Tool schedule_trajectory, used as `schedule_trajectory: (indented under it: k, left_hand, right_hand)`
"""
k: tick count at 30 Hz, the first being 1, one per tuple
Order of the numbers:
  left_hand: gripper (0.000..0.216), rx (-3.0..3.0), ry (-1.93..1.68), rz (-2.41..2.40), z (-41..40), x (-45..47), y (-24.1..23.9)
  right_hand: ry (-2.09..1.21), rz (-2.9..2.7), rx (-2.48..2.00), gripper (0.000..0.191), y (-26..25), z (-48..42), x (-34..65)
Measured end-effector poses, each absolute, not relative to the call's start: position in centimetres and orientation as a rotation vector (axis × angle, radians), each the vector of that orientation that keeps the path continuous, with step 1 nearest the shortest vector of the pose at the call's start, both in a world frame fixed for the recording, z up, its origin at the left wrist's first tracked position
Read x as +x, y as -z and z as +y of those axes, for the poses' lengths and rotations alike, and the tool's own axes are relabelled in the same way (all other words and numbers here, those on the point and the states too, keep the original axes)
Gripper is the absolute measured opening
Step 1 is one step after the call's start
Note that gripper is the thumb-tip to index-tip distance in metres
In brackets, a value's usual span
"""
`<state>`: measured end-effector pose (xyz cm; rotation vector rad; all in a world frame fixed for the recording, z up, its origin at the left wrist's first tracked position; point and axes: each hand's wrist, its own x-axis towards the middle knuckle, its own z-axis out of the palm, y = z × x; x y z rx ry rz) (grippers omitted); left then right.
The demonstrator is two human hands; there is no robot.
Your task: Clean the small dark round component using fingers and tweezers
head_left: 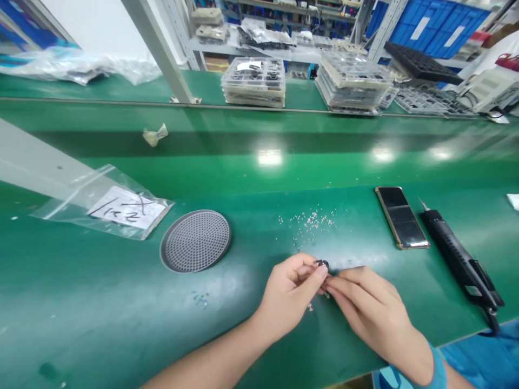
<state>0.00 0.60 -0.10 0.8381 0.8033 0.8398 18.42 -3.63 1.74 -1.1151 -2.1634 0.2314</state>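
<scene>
Near the table's front edge, my left hand [290, 294] pinched a small black part [322, 263] between thumb and forefinger. My right hand [371, 308] met it with fingers [334, 286] nearly closed at its underside. The part was too small to tell its long axis.

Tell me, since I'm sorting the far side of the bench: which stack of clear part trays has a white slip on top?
The left stack of trays, beside the grey upright post. A white slip lies on its top tray; the wider right stack carries none.
</scene>
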Motion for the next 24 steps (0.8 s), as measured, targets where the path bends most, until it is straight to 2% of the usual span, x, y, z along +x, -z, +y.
schedule_trajectory:
  k: [11, 19, 24]
  left_hand:
    - [0.045, 0.839, -0.825, 0.809, 0.7, 0.2, 0.3]
    - [0.047, 0.83, -0.811, 0.833, 0.7, 0.3, 0.4]
    - [0.041, 0.829, -0.851, 0.815, 0.7, 0.3, 0.4]
  right_hand:
    - [-0.119, -2.294, -1.147, 0.021, -1.5, -3.4, 17.8]
    - [-0.217, -2.223, -1.203, 0.023, -0.5, -3.8, 17.2]
    - [-0.208, -2.172, -1.209, 0.015, -0.6, -4.2, 17.9]
